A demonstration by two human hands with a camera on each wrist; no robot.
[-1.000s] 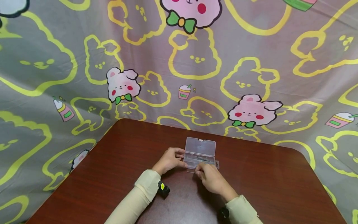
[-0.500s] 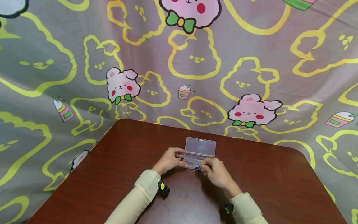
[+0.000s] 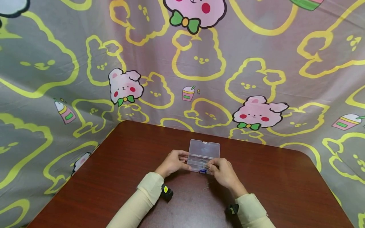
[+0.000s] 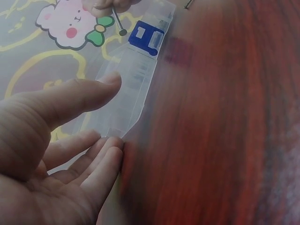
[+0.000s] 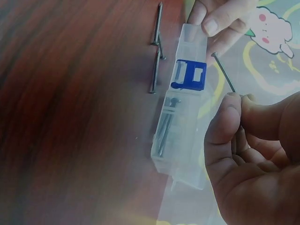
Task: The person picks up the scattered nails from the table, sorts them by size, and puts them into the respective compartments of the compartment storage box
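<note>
A clear plastic box (image 3: 195,167) with a blue latch (image 3: 202,171) stands on the table, its lid (image 3: 203,148) raised at the back. My left hand (image 3: 172,163) holds the box's left end between thumb and fingers. Over the right part of the box, my right hand (image 3: 223,172) pinches a nail (image 5: 225,72) between thumb and forefinger, head end sticking out. More nails (image 5: 166,124) lie inside the box, seen through its wall in the right wrist view. A few loose nails (image 5: 153,72) lie on the table just in front of the box.
The dark red-brown wooden table (image 3: 137,142) has rounded far corners. A cartoon-printed cloth (image 3: 159,63) hangs behind it and at the sides. Each forearm wears a small black camera, one (image 3: 167,192) on the left and one (image 3: 233,208) on the right.
My right hand has risen from the box's front and shifted right over it, uncovering the blue latch and the loose nails on the table. The left hand has kept still on the box.
</note>
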